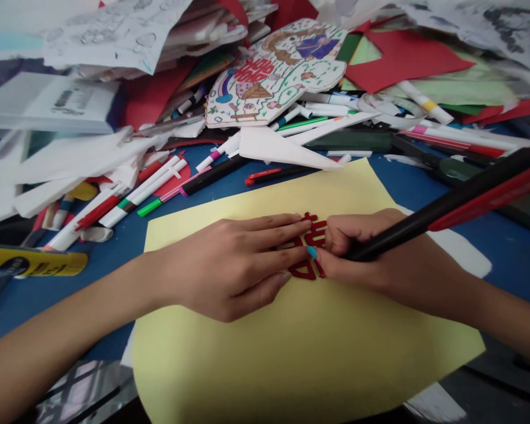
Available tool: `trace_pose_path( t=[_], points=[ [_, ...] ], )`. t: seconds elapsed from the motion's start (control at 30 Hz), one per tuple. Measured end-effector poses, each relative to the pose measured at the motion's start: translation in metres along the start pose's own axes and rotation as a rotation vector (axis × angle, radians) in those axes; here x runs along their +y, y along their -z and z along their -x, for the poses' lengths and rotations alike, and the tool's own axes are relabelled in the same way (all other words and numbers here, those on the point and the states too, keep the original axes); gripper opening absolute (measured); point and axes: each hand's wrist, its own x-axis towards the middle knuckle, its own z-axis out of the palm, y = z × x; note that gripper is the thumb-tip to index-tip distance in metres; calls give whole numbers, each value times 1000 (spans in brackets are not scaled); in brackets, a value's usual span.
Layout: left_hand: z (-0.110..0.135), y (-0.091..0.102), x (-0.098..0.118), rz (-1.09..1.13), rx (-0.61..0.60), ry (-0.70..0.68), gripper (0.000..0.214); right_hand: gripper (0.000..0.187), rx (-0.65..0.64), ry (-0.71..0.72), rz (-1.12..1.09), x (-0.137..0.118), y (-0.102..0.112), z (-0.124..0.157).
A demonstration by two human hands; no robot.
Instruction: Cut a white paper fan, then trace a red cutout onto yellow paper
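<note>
A sheet of yellow paper (335, 347) lies in front of me, its near edge curling down. On it rests a red paper cutout (310, 237) shaped like an openwork character, partly covered by fingers. My left hand (234, 262) is flat, fingers stretched over the cutout's left part and pressing it against the sheet. Gripped in my right hand (371, 247) is a long black-and-red pen (428, 215), slanting up to the right. Its tip is hidden behind the fingers, close to the cutout's right side. One fingertip or nail there shows blue.
Markers (141, 191) and paper scraps crowd the blue table (212, 227) beyond the sheet. A decorated drawing board (276, 76) leans among red paper (406, 56) and stacked drawings. At the left lies a yellow glue tube (35, 262); dark green scissors-like handles (463, 171) sit at right.
</note>
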Motion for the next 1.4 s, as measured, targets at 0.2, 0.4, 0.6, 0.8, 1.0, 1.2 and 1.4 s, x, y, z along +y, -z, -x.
trace_pose_path(
  t=[0.2, 0.4, 0.6, 0.8, 1.0, 1.2, 1.4],
  points=[
    [1, -1, 0, -7, 2, 1, 33, 32, 2, 0, 8, 1, 0, 0],
    [2, -1, -1, -27, -5, 11, 36, 30, 101, -66, -31, 3, 4, 2],
    [1, 0, -1, -22, -15, 12, 36, 31, 62, 2, 8, 3, 3, 4],
    [1, 0, 0, -37, -9, 12, 33, 32, 16, 68, 47, 4, 1, 4],
    [1, 0, 0, -41, -4, 1, 34, 30, 40, 55, 48, 6, 1, 3],
    [1, -1, 0, -44, 5, 9, 33, 31, 39, 85, 62, 6, -1, 3],
    [1, -1, 0, -48, 14, 3, 32, 33, 43, 85, 58, 5, 1, 4]
  ],
)
